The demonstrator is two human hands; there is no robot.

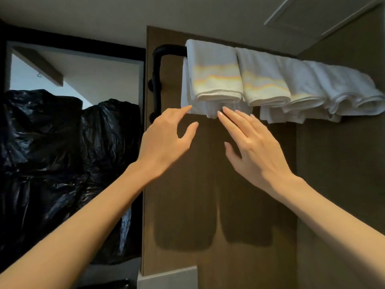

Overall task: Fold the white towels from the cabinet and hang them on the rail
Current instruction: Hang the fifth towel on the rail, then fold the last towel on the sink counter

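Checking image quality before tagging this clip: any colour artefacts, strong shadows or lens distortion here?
Head view throughout: rainbow bands streak the left white towels, likely a colour artefact; the left hand and right hand cast dark shadows on the wood panel; the wide lens seems to bow the towel row; the black bags sink into murk.

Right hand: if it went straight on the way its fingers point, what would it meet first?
The right hand would probably meet the hanging bottom edge of the leftmost white towel on the black rail; its fingertips look almost at it, though depth is unclear.
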